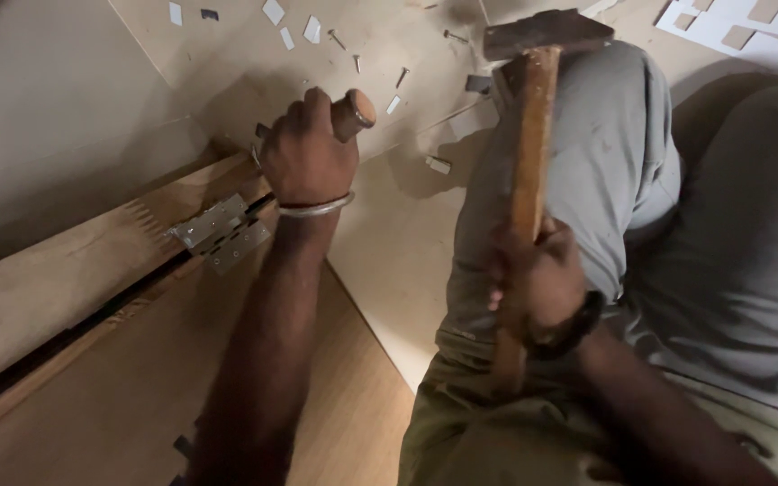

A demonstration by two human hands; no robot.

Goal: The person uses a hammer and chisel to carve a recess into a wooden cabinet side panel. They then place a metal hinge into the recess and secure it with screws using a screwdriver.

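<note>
My left hand [306, 148] is closed around a tool with a rounded wooden handle [354, 111], probably a chisel, its tip hidden against the wooden frame [65, 261]. A metal bangle sits on that wrist. Just below the hand, a silver hinge [221, 232] lies across the gap between the frame and a plywood panel [119, 387]. My right hand [533, 279] grips a hammer by its long wooden handle [528, 153]; the dark metal head [547, 32] is raised near the top of the view, over my knee.
Loose nails [357, 61] and small white scraps [312, 29] are scattered on the board [389, 234] beyond the hands. My bent leg in grey cloth [614, 153] fills the right side. White cut-out pieces [749, 27] lie at the top right.
</note>
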